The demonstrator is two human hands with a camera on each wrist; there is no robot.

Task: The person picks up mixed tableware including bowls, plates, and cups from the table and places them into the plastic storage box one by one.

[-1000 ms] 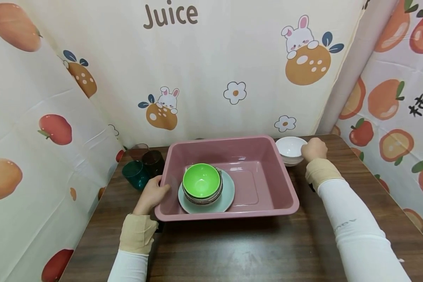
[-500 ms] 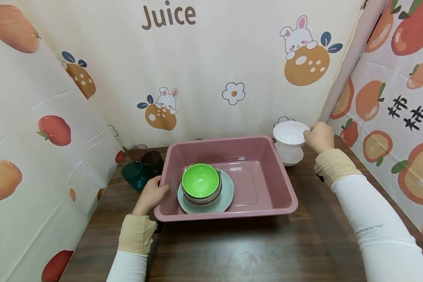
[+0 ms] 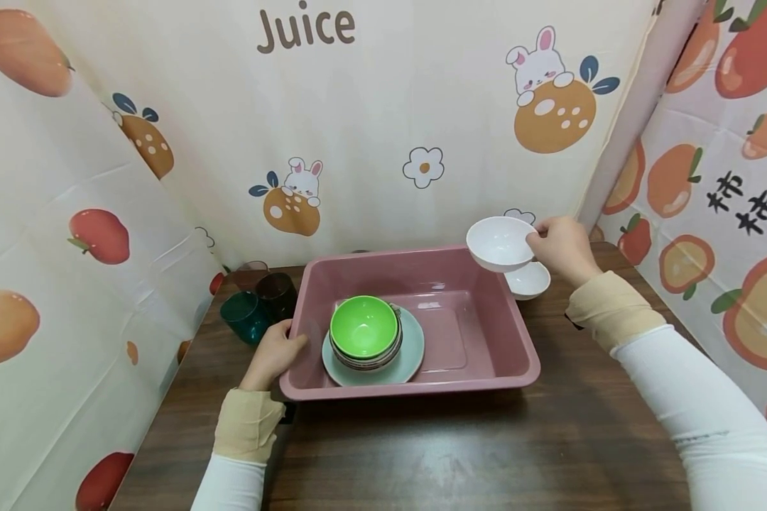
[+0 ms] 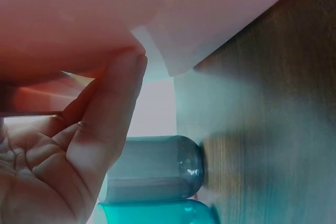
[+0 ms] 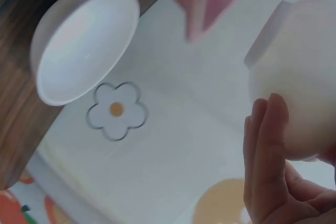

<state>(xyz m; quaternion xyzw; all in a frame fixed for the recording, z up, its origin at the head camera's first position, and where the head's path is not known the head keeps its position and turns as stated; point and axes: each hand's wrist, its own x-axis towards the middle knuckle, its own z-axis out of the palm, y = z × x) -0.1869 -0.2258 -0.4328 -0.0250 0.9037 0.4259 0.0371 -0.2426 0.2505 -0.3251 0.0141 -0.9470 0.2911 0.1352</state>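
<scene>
**A white bowl held above the corner of the pink tub**

The right hand (image 3: 564, 248) holds a white bowl (image 3: 500, 243) in the air by its rim, fingers curled round the edge, thumb side toward the wall. The bowl hangs tilted over the far right corner of the pink tub (image 3: 486, 312), clear of the table. From the right wrist view the fingers (image 5: 265, 150) lie along the bowl's rounded outside (image 5: 296, 82).

Just below and to the right of it, a second white bowl (image 3: 528, 279) sits on the table (image 3: 486, 447), beside the tub's outer wall and apart from the raised one. The wrist view shows it too (image 5: 84, 51), standing on the wood near the curtain.

Inside the tub, toward its left side, a green bowl (image 3: 364, 326) tops a short stack of bowls, and that stack rests on a pale plate (image 3: 412, 355) lying on the tub's floor.

The left hand (image 3: 275, 353) grips the tub's near left rim, fingers bent over the edge; up close, the thumb (image 4: 113, 114) presses against the pink wall.

Just beyond that hand stand three dark cups on the table: a teal cup (image 3: 244, 316) nearest, a brown cup (image 3: 278, 293) beside it, and another cup (image 3: 251, 272) behind, close to the curtain.

A fruit-and-rabbit curtain (image 3: 383, 128) hangs round the table on three sides.
</scene>
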